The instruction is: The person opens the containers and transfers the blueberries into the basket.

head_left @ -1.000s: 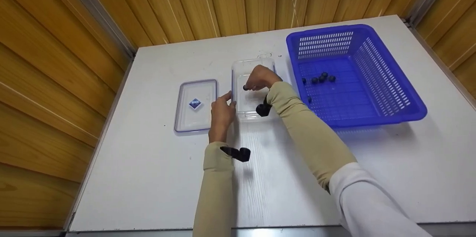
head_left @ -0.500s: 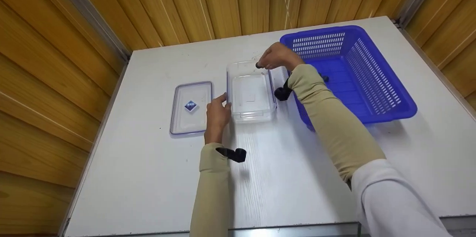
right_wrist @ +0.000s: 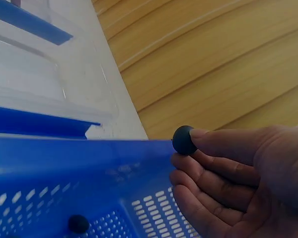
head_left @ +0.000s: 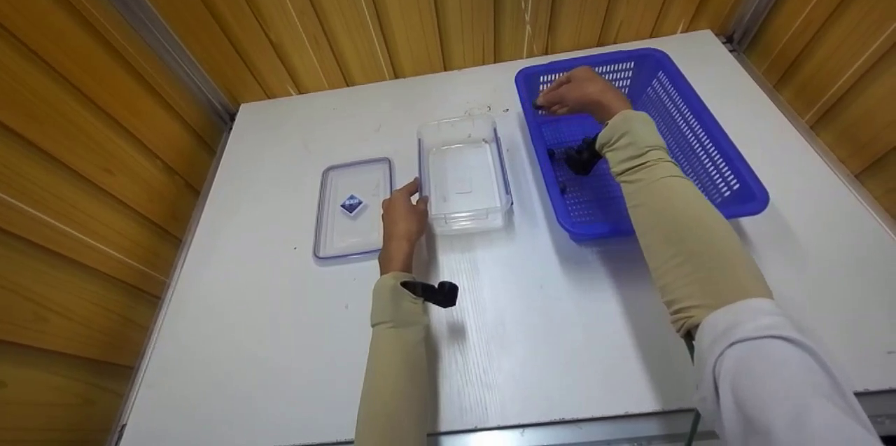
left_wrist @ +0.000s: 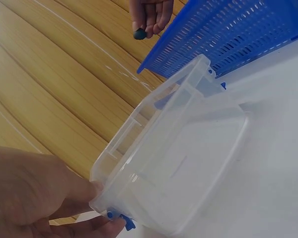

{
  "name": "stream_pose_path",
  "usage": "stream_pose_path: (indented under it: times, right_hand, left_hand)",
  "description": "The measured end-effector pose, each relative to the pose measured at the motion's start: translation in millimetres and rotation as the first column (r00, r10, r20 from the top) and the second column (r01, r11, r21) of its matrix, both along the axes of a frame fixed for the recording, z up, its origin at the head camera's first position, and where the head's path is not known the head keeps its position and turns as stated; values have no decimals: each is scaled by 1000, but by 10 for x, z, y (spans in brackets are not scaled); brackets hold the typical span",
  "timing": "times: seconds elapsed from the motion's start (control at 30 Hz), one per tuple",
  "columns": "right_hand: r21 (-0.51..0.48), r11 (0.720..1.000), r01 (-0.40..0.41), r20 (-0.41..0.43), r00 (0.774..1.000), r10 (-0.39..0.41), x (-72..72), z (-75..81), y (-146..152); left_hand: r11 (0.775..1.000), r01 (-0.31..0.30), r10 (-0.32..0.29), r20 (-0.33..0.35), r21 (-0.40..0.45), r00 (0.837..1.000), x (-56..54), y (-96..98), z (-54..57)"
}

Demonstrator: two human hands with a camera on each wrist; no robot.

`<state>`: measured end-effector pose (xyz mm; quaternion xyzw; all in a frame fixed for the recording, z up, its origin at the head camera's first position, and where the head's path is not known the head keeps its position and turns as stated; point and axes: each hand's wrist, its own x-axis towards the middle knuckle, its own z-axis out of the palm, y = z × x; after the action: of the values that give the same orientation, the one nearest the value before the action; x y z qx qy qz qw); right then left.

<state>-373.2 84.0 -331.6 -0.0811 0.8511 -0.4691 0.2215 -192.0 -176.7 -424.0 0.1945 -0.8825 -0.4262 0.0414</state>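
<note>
My right hand [head_left: 586, 92] pinches a small dark ball [right_wrist: 183, 140] between thumb and fingertips, above the far left part of a blue plastic basket [head_left: 605, 227]. Several similar dark balls [right_wrist: 78, 223] lie on the basket's floor, some hidden in the head view by the wrist camera. My left hand [head_left: 404, 222] rests against the left wall of a clear plastic container [head_left: 458, 167], its fingers near a blue side clip [left_wrist: 126, 222] in the left wrist view. No lid covers the container, and no ball shows inside it.
A clear lid [head_left: 344, 230] with a blue seal and a diamond sticker lies left of the container. The white table [head_left: 280, 334] is bounded by wood-panelled walls [head_left: 392, 12] at the back and sides.
My right hand has lifted out of the container with the dark ball and moved right, over the basket. The left hand stays against the container while the head view shifts slightly.
</note>
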Motion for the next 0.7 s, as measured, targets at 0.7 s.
stream_pose_path:
  times: [0.7]
  right_hand:
    - [358, 896, -264, 188, 960, 207, 31, -545, 385]
  left_hand:
    - [1000, -2, 1, -22, -27, 1000, -10, -89, 0]
